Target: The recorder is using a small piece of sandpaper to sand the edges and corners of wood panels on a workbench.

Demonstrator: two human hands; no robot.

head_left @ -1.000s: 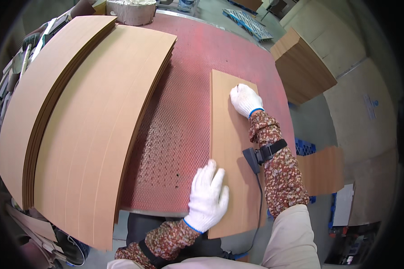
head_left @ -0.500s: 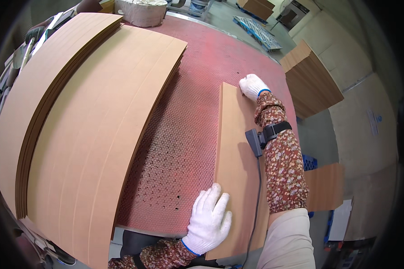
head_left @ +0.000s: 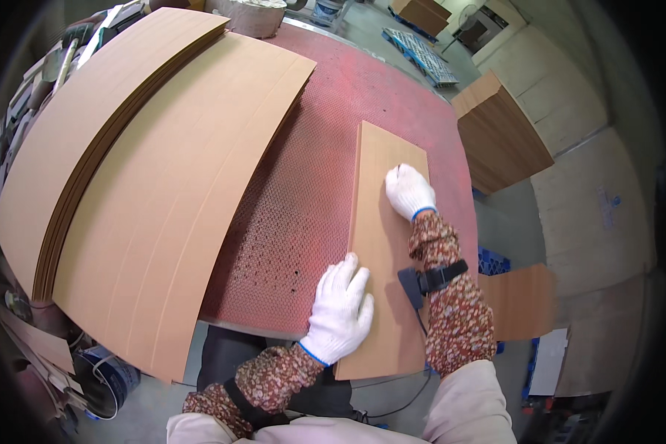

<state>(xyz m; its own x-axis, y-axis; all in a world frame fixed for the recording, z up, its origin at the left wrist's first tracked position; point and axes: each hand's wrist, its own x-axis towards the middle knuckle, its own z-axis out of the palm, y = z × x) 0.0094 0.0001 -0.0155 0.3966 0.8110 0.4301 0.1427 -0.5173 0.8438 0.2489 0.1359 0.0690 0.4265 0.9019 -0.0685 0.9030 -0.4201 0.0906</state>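
Note:
A long, narrow light-brown wooden board (head_left: 381,222) lies in front of me on the red mesh-topped table (head_left: 333,140), its near end reaching past the table's front edge. Along its left edge it shows some thickness; I cannot tell if it is one board or several. My left hand (head_left: 340,309), in a white knitted glove, rests with fingers stretched out on the board's near left side. Curled closed over the far part of the same board is my gloved right hand (head_left: 410,191). What its fingers hold, if anything, is hidden.
Wide stacked wooden panels (head_left: 177,185) cover the table's left side. Behind them stands a wrapped roll (head_left: 250,16). More brown panels (head_left: 502,133) stand at the right, beyond the table. A blue bucket (head_left: 111,381) is on the floor at lower left.
My right hand has come nearer and moved from the board's far right corner onto its face. The left hand stays at the board's near left edge. The whole view has shifted slightly.

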